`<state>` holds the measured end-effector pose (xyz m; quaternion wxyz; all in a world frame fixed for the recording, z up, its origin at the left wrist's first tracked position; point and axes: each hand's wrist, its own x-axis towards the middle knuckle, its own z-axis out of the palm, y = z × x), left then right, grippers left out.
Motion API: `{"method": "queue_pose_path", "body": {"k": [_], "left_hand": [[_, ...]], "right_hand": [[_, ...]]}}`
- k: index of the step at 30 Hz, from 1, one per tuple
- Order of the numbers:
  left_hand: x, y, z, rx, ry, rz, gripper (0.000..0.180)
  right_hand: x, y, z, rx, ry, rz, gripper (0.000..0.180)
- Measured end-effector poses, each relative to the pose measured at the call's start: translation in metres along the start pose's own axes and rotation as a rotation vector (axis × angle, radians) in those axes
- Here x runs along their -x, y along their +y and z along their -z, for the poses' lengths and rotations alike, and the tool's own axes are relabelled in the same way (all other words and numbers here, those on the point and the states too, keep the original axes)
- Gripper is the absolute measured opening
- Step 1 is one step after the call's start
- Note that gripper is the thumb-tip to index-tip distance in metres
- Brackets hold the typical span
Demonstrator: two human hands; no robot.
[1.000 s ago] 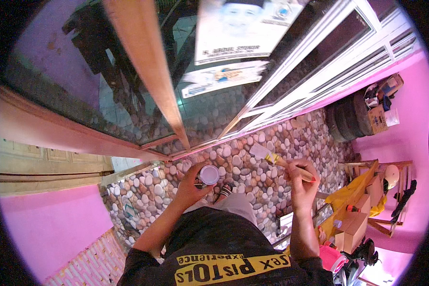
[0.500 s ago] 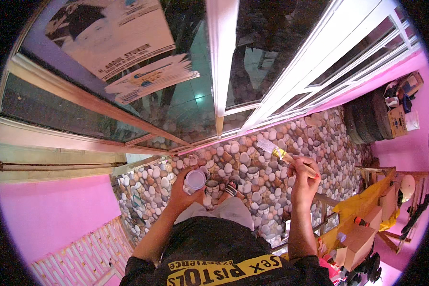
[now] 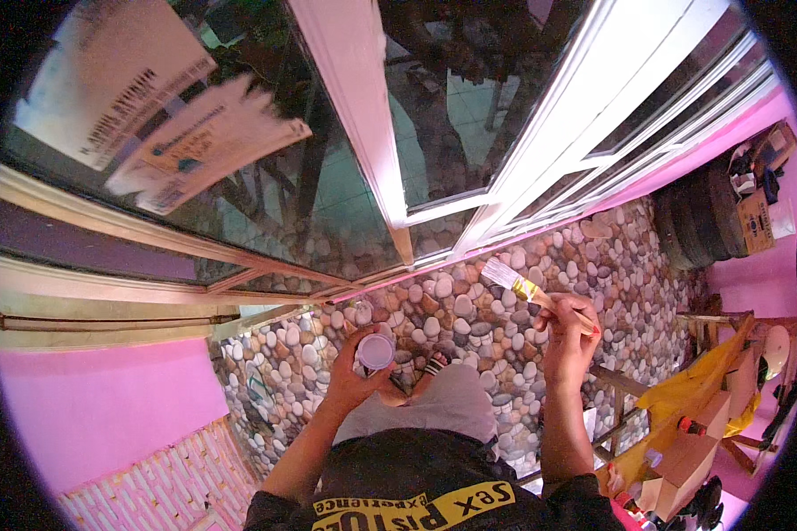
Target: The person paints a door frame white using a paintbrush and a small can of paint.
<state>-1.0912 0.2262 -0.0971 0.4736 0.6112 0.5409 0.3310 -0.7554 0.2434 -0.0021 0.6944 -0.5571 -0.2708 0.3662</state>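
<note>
My left hand is wrapped round a small round cup with whitish contents, held in front of my body. In my right hand is a paintbrush, gripped by its wooden handle. Its pale bristles point up and to the left, toward the foot of the window frame, and touch nothing. A white-painted window frame with dark glass panes rises ahead of me. Farther left, the frame shows a duller, tan colour.
Pebble-patterned flooring lies underfoot. A torn poster is on the glass at upper left. Stacked tyres and a cardboard box stand at the far right. Nearer are a wooden bench with yellow cloth and an open carton.
The view has shifted, so the poster sits farther left. My left hand and the cup have moved slightly right. My right hand keeps the paintbrush in nearly the same pose.
</note>
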Motion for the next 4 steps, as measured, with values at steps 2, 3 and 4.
{"method": "queue_pose_path", "body": {"k": [2,3,4], "left_hand": [[-0.008,-0.015,-0.005,-0.011,-0.022,-0.027,0.077],[-0.012,-0.025,-0.008,-0.022,-0.034,-0.021,0.077],[-0.015,-0.037,-0.009,-0.036,-0.045,-0.015,0.077]], "right_hand": [[0.001,0.021,0.0,0.006,-0.021,0.002,0.015],[0.002,0.032,-0.001,0.005,-0.045,0.009,0.015],[0.003,0.044,-0.003,-0.031,-0.063,0.007,0.017]]}}
